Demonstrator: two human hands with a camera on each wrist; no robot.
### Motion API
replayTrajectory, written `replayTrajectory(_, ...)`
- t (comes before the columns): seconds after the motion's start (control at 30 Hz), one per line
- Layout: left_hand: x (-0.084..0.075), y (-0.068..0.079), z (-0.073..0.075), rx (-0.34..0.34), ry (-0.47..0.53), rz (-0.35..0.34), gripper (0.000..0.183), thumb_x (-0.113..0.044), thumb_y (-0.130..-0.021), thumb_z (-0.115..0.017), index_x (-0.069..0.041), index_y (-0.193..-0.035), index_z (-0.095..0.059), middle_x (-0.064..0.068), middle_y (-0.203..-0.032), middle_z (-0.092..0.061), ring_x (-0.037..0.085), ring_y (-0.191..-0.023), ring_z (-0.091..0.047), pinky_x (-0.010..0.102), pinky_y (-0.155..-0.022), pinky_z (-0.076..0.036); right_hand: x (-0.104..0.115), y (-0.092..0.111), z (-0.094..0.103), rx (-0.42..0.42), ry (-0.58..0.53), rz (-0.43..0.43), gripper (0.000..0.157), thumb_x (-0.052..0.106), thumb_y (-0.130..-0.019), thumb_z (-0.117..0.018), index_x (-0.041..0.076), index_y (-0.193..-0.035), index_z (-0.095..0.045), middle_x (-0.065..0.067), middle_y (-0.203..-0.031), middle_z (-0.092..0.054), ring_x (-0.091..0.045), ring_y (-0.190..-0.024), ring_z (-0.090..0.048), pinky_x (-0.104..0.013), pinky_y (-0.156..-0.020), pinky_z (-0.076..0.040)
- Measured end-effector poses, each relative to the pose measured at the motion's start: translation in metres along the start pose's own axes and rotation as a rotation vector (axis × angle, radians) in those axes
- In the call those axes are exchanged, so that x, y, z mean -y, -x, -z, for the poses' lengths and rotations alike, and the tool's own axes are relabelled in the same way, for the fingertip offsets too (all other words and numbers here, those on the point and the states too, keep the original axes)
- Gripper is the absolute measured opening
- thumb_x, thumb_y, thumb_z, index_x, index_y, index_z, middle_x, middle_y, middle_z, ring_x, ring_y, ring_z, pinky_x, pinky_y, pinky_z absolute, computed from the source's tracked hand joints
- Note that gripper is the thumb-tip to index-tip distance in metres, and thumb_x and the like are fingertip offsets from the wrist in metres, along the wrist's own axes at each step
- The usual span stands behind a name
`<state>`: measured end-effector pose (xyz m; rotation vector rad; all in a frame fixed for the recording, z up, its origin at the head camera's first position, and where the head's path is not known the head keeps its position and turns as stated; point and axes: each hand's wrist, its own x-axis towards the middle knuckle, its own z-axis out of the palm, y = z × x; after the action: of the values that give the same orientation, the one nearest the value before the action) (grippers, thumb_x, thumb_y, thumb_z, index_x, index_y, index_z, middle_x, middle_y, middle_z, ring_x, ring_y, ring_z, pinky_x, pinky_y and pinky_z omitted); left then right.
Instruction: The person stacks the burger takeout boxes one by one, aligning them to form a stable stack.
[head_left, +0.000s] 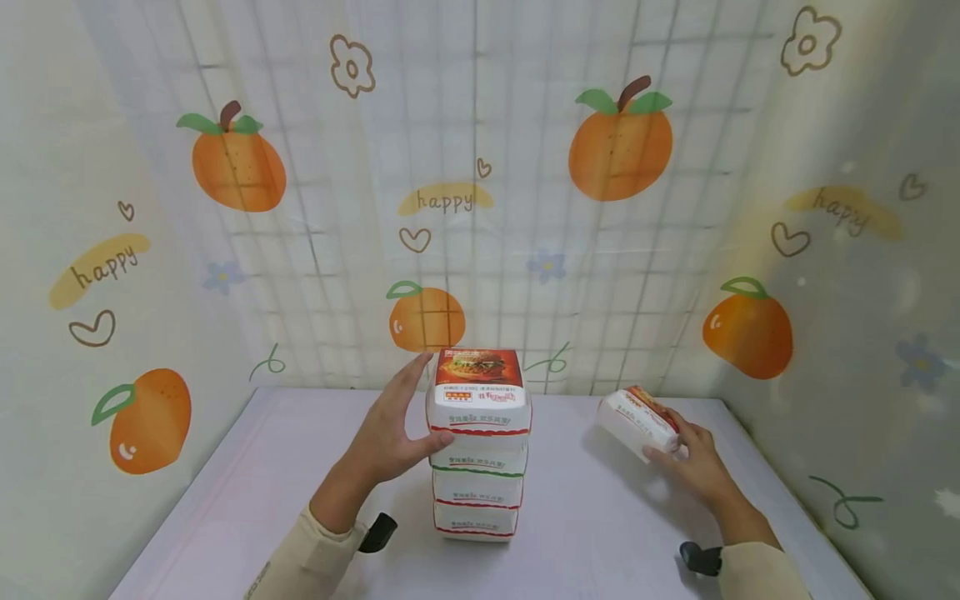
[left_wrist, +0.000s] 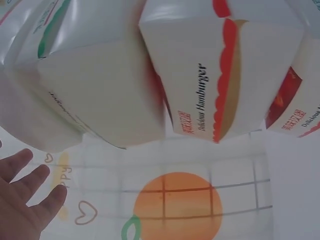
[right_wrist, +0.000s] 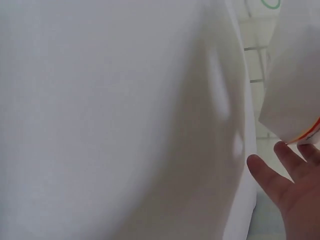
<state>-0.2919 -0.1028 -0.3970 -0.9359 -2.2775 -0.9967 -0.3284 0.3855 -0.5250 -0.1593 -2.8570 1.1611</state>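
Observation:
A stack of several white hamburger boxes [head_left: 477, 492] stands upright on the table. The top box [head_left: 480, 417] shows a burger picture on its lid. My left hand [head_left: 382, 437] is at the stack's upper left, fingers spread and thumb reaching across the front edge; the left wrist view shows the left hand's fingers [left_wrist: 47, 192] apart from the printed box sides [left_wrist: 200, 95]. Off to the right, my right hand [head_left: 697, 458] grips another hamburger box [head_left: 637, 422] by its right end, tilted above the table. Only part of that box [right_wrist: 292, 75] appears in the right wrist view.
The pale table [head_left: 300, 450] ends at a curtain [head_left: 510, 275] printed with oranges and hearts, over a wire grid. Curtain walls also flank both sides. A black strap piece [head_left: 377, 533] is at the left wrist, and another [head_left: 701, 558] at the right.

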Motion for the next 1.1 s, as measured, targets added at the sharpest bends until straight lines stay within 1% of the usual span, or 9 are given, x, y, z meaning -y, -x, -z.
replayTrajectory(0.17, 0.000, -0.001, 0.002, 0.019, 0.028, 0.032, 0.093, -0.062, -0.083, -0.063, -0.031, -0.156, -0.015, -0.003, -0.157, -0.026, 0.020, -0.141, -0.027, 0.063, -0.101, -0.034, 0.004, 0.004, 0.001, 0.011, -0.013, -0.005, 0.107, 0.067, -0.083, -0.060, 0.021, -0.157, 0.003, -0.033, -0.151, -0.003, -0.058, -0.125, -0.024, -0.077, -0.092, -0.028)
replayTrajectory(0.33, 0.000, -0.002, 0.005, 0.032, 0.059, 0.055, 0.093, -0.059, -0.083, -0.064, -0.026, -0.157, -0.019, -0.005, -0.158, -0.024, 0.019, -0.142, -0.025, 0.064, -0.102, -0.032, 0.010, 0.005, 0.005, -0.001, -0.033, 0.047, 0.107, 0.063, -0.085, -0.062, 0.017, -0.157, 0.004, -0.034, -0.151, -0.007, -0.054, -0.127, -0.025, -0.075, -0.094, -0.028)
replayTrajectory(0.5, 0.002, -0.007, 0.008, 0.037, 0.115, 0.014, 0.089, -0.053, -0.086, -0.065, -0.024, -0.157, -0.018, -0.004, -0.158, -0.025, 0.019, -0.142, -0.026, 0.062, -0.103, -0.032, 0.023, 0.006, 0.012, -0.026, -0.040, 0.122, 0.107, 0.058, -0.089, -0.062, 0.009, -0.156, 0.006, -0.035, -0.149, -0.012, -0.050, -0.127, -0.030, -0.066, -0.097, -0.036)
replayTrajectory(0.63, 0.005, -0.010, 0.011, 0.023, 0.142, -0.048, 0.085, -0.050, -0.088, -0.064, -0.019, -0.156, -0.022, -0.004, -0.156, -0.028, 0.019, -0.141, -0.029, 0.055, -0.105, -0.035, 0.036, 0.008, 0.018, -0.032, -0.043, 0.145, 0.106, 0.060, -0.088, -0.060, 0.011, -0.156, 0.006, -0.034, -0.151, -0.012, -0.050, -0.129, -0.030, -0.063, -0.098, -0.036)
replayTrajectory(0.73, 0.006, -0.011, 0.012, 0.006, 0.138, -0.083, 0.081, -0.052, -0.090, -0.061, -0.020, -0.155, -0.025, -0.004, -0.155, -0.030, 0.018, -0.140, -0.030, 0.051, -0.106, -0.036, 0.046, 0.012, 0.023, -0.043, -0.045, 0.167, 0.101, 0.058, -0.090, -0.059, 0.011, -0.157, 0.002, -0.034, -0.151, -0.014, -0.050, -0.127, -0.032, -0.063, -0.097, -0.038)
replayTrajectory(0.83, 0.005, -0.012, 0.015, -0.003, 0.131, -0.097, 0.078, -0.053, -0.091, -0.059, -0.024, -0.155, -0.026, -0.004, -0.154, -0.032, 0.019, -0.139, -0.031, 0.054, -0.105, -0.035, 0.055, 0.016, 0.028, -0.061, -0.048, 0.201, 0.096, 0.053, -0.092, -0.059, 0.011, -0.157, -0.002, -0.033, -0.150, -0.016, -0.049, -0.125, -0.033, -0.063, -0.097, -0.038)
replayTrajectory(0.97, 0.005, -0.015, 0.019, -0.020, 0.134, -0.122, 0.076, -0.053, -0.092, -0.057, -0.023, -0.154, -0.028, 0.002, -0.153, -0.036, 0.020, -0.139, -0.032, 0.058, -0.105, -0.033, 0.069, 0.020, 0.035, -0.081, -0.043, 0.240, 0.094, 0.049, -0.093, -0.060, 0.013, -0.158, -0.001, -0.031, -0.152, -0.016, -0.048, -0.127, -0.031, -0.064, -0.098, -0.037)
replayTrajectory(1.03, 0.006, -0.017, 0.020, -0.039, 0.131, -0.134, 0.074, -0.052, -0.093, -0.057, -0.022, -0.154, -0.029, 0.005, -0.152, -0.038, 0.020, -0.139, -0.033, 0.057, -0.105, -0.033, 0.077, 0.021, 0.039, -0.092, -0.041, 0.262, 0.095, 0.047, -0.093, -0.061, 0.014, -0.158, -0.001, -0.031, -0.152, -0.015, -0.049, -0.127, -0.030, -0.064, -0.098, -0.036)
replayTrajectory(1.1, 0.007, -0.020, 0.021, -0.053, 0.128, -0.133, 0.072, -0.049, -0.093, -0.057, -0.022, -0.154, -0.030, 0.004, -0.152, -0.038, 0.020, -0.139, -0.033, 0.056, -0.106, -0.033, 0.085, 0.022, 0.044, -0.110, -0.039, 0.285, 0.095, 0.045, -0.093, -0.063, 0.014, -0.158, -0.001, -0.030, -0.153, -0.015, -0.050, -0.128, -0.030, -0.065, -0.098, -0.036)
